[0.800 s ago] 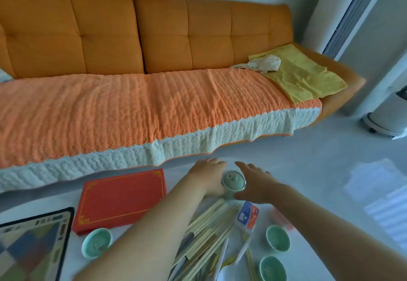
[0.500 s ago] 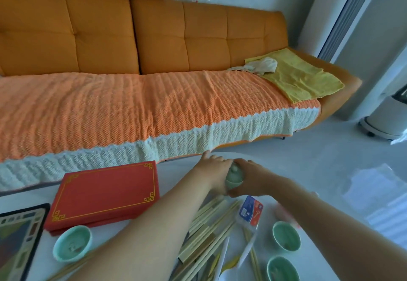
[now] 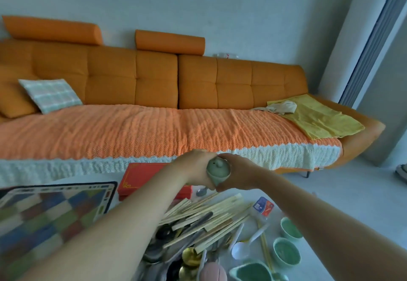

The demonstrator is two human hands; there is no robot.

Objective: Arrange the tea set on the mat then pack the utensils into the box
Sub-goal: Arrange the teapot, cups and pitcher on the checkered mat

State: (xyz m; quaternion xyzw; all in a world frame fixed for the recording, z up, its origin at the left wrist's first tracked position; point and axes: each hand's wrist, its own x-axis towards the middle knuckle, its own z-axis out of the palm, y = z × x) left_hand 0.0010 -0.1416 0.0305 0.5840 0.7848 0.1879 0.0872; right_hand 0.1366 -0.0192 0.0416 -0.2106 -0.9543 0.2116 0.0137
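Head view: left hand (image 3: 193,168) and right hand (image 3: 240,174) both curled round the pale green lidded cup (image 3: 218,169), gripped between them, off the table, lid knob towards the camera. Below the hands, heaped chopsticks and spoons (image 3: 204,221). Just beside the left wrist, red box (image 3: 143,177); further left, chequered mat (image 3: 44,214). Below the right forearm, green cups (image 3: 286,252).

Red box (image 3: 141,179) half behind a forearm (mat (image 3: 50,214) blurred)
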